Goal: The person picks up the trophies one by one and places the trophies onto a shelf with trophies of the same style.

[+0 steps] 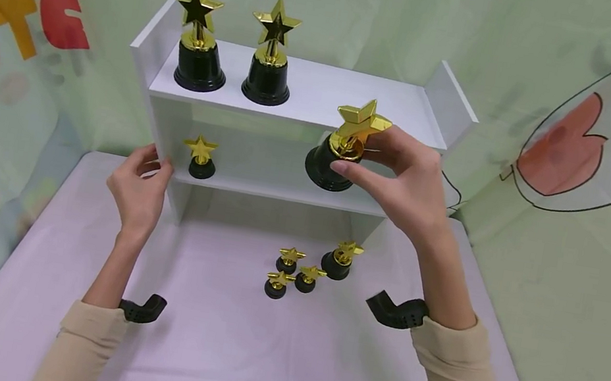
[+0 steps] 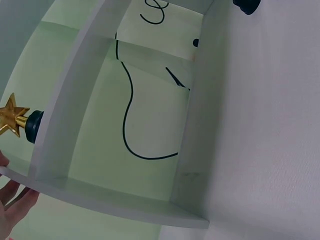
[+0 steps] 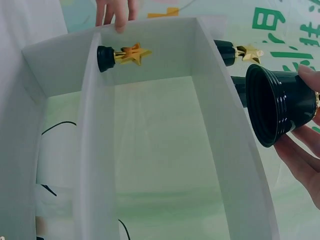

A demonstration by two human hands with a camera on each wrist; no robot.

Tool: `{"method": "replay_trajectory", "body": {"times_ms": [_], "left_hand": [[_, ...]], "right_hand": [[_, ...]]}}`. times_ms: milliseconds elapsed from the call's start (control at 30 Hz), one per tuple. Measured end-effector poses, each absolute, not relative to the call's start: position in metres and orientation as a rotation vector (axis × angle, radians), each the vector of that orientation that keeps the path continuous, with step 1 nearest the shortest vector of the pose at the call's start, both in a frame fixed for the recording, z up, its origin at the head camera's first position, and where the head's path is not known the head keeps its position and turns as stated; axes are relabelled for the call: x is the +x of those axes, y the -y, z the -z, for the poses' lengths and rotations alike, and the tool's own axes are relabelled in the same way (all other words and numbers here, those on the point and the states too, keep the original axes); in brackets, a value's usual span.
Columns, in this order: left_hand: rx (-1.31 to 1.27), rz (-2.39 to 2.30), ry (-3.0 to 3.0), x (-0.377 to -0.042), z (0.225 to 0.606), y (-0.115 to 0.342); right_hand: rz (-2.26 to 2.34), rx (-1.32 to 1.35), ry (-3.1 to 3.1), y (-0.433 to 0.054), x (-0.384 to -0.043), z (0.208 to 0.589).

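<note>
My right hand [image 1: 407,173] holds a large star trophy [image 1: 328,166], gold on a black base, tilted in front of the white shelf [image 1: 351,94] at upper-board height. In the right wrist view the hollow underside of the trophy's base [image 3: 262,105] shows. My left hand [image 1: 140,188] grips the shelf's left side edge with thumb and fingers, near a small star trophy [image 1: 201,166] on the middle board. On the top board stand two large star trophies, one at the left end [image 1: 199,64] and another [image 1: 267,81] beside it.
On the pink-white table [image 1: 233,345], in front of the shelf's right half, stand three small star trophies [image 1: 305,282] and a bigger one [image 1: 337,265]. Side panels [image 1: 454,104] rise at both ends of the top board. Printed cloth [image 1: 568,272] hangs around the table.
</note>
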State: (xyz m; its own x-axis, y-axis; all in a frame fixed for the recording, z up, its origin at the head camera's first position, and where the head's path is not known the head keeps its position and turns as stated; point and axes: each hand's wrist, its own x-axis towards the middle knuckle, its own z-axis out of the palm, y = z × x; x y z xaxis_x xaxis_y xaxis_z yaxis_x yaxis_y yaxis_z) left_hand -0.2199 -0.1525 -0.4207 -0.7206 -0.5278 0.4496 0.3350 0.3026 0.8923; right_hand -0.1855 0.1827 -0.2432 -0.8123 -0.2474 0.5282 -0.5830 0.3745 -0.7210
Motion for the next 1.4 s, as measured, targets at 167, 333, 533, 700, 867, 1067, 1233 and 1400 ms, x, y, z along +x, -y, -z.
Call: {"method": "replay_trajectory", "body": {"times_ms": [167,333,533,700,867,1067,1233,1400], "left_hand": [[0.171,1.502,1.850,-0.221,0.420,0.153],[0.174,1.502,1.857,-0.219,0.419,0.153],[0.181,1.502,1.849,-0.217,0.418,0.155],[0.195,1.527,1.855,-0.217,0.416,0.154],[0.227,1.532,1.861,-0.214,0.414,0.154],[0.216,1.516,1.859,-0.215,0.414,0.155],[0.218,1.509,1.866,-0.216,0.416,0.154],[0.226,1.514,1.874,-0.218,0.418,0.153]], "right_hand": [[-1.484,0.720,2.313,-0.183,-0.194,0.230],[-1.497,0.687,2.343,-0.182,-0.200,0.221],[-1.512,0.669,2.367,-0.177,-0.211,0.212],[-1.489,0.629,2.409,-0.174,-0.222,0.206],[-1.494,0.602,2.456,-0.168,-0.233,0.203],[-1.485,0.600,2.501,-0.163,-0.247,0.203],[-1.485,0.625,2.506,-0.163,-0.259,0.204],[-1.506,0.646,2.503,-0.163,-0.267,0.207]]}}
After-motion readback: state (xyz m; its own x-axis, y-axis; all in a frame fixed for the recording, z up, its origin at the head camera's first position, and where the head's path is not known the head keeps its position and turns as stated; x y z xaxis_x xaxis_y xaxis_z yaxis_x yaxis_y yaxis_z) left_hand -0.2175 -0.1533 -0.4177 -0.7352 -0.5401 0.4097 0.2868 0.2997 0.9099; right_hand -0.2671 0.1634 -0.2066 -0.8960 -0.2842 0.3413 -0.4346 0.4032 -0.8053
